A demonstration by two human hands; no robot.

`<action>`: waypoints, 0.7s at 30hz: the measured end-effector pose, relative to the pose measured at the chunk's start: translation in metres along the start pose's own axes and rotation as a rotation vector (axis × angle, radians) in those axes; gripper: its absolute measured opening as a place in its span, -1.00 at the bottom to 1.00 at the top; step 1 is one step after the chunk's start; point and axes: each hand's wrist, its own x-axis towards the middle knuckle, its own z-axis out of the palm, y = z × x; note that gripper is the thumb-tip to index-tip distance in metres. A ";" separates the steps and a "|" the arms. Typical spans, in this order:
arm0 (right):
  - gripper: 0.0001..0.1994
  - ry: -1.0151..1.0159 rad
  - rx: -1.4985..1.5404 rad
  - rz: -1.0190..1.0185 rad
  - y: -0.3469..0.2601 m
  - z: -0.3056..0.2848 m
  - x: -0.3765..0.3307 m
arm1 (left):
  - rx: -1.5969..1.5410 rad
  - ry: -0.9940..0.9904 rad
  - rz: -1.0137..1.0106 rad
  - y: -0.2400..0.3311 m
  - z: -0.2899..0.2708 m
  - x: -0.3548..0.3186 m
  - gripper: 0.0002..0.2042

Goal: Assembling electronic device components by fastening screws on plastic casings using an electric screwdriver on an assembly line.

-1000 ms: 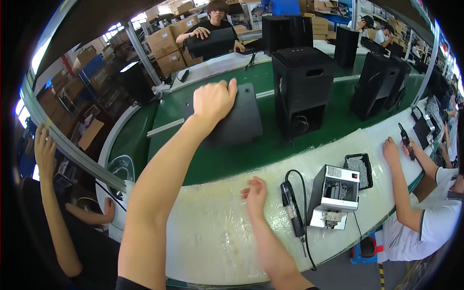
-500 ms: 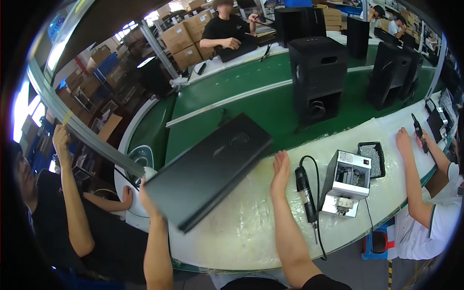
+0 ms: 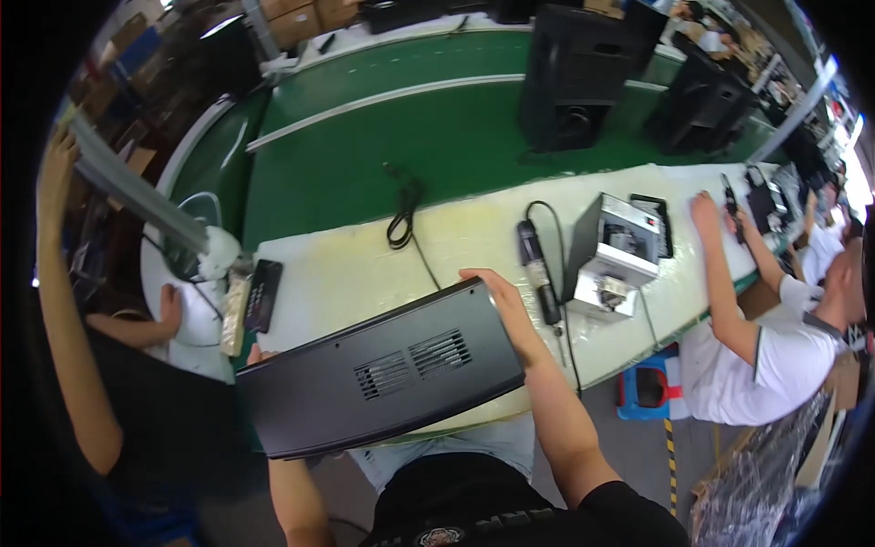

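Note:
A long black case (image 3: 383, 374) with two slotted vents in its face is between my hands, tilted, close to me above the near edge of the bench. My right hand (image 3: 507, 310) grips its right end, with fingers over the top edge. At the left end only the fingertips of my left hand (image 3: 256, 354) show; the case hides the rest. Behind the case a black cable (image 3: 406, 219) lies partly coiled on the bench. To the right of my right hand rests an electric screwdriver (image 3: 538, 269) with its cord.
A metal screw feeder (image 3: 615, 255) and a dark tray (image 3: 665, 228) stand on the pale bench top (image 3: 337, 273). A power strip (image 3: 234, 314) lies at left. Black speakers (image 3: 574, 82) stand on the green conveyor (image 3: 355, 137). Co-workers sit close on both sides.
The case has come nearer to me and turned so its vents show. My right hand, previously open and apart, now grips it. The view has tilted down, and the cable behind is uncovered.

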 end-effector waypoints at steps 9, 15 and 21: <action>-0.57 0.561 -1.295 0.047 0.044 -0.061 0.013 | 0.894 0.612 0.013 0.063 -0.062 -0.015 -0.56; -0.54 0.442 -1.140 0.195 0.028 -0.065 0.000 | 1.324 0.531 0.293 0.054 0.096 0.043 -0.70; -0.56 0.497 -0.925 -0.074 -0.036 -0.066 -0.065 | 2.214 0.015 -0.123 -0.026 0.188 0.120 -0.71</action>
